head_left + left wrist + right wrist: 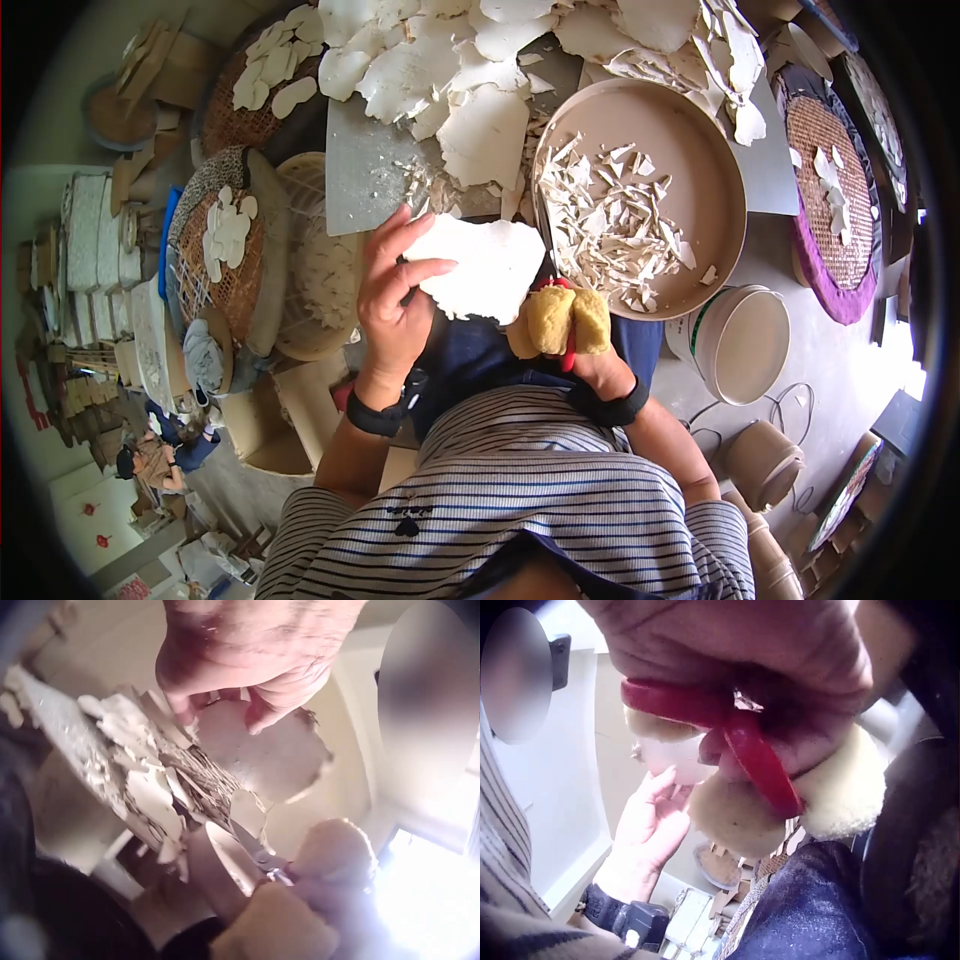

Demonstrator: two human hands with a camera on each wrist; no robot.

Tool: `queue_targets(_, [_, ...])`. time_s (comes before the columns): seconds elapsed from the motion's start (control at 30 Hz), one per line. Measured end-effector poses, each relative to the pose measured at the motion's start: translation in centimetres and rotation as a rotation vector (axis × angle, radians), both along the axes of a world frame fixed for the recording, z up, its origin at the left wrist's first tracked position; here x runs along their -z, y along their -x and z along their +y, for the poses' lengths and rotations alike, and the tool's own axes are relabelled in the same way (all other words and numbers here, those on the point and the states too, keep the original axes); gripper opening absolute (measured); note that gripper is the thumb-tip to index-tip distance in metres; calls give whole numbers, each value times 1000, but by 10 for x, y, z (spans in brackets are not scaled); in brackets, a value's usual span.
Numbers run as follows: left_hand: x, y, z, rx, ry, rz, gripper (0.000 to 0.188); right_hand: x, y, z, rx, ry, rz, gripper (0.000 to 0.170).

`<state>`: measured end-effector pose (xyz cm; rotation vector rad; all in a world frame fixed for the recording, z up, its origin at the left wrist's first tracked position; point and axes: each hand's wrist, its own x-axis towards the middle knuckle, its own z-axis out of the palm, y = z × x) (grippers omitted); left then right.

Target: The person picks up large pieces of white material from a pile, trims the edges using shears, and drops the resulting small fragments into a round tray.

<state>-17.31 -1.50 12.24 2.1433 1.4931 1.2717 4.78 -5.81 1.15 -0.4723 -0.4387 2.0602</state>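
Note:
My left hand (388,300) pinches a thin white sheet (482,268) with ragged edges between thumb and fingers, in front of my lap. In the left wrist view the same sheet (262,757) hangs below the fingers. To its right, my right hand (603,374) grips scissors (763,769) with red handles. Yellow sponge pads (592,322) wrap its fingers, hiding much of them from the head view. The scissor blades (264,859) point away from me, close beside the sheet's right edge. A round tray (705,140) beyond the right hand holds many white scraps (620,225).
Large white sheets (485,135) are heaped on a grey board (355,170) ahead. A white bucket (745,345) stands at right, below a woven tray (830,190). More woven baskets (240,270) are at left. Another person (160,460) sits at the far lower left.

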Motion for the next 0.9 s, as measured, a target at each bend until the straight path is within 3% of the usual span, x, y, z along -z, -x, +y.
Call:
queue_targets(0.03, [0,1,0,-4,-27,59,36,-1,-1,2,-23,-12,-16,48])
queue_targets(0.07, [-1,1,1,6,-52,77,35,-5,-6,1,-48,-54,-227,50])
queue_targets(0.17, [-1,1,1,7,-71,112,32,-12,-4,-3,-25,-253,-462,52])
queue_targets(0.23, [0,1,-2,-43,-19,115,27,-21,-4,-1,-37,-223,-408,53])
queue_targets(0.33, [14,-7,-7,-209,354,-496,17,-21,-6,5,-84,-318,-432,56])
queue_targets(0.37, [16,-7,-7,-157,463,-802,21,-25,-9,6,-109,-344,-493,55])
queue_targets(0.47, [24,-6,-1,-101,581,-1297,33,-42,-8,8,-151,-408,-544,51])
queue_targets(0.63, [20,-17,-4,-60,622,-1131,64,-63,1,8,-207,-272,-530,35])
queue_targets(0.73, [19,-22,-5,-8,601,-973,68,-81,1,10,-169,-304,-595,29])
queue_targets(0.9, [24,-22,-5,-32,627,-939,64,-86,0,13,-139,-466,-749,29])
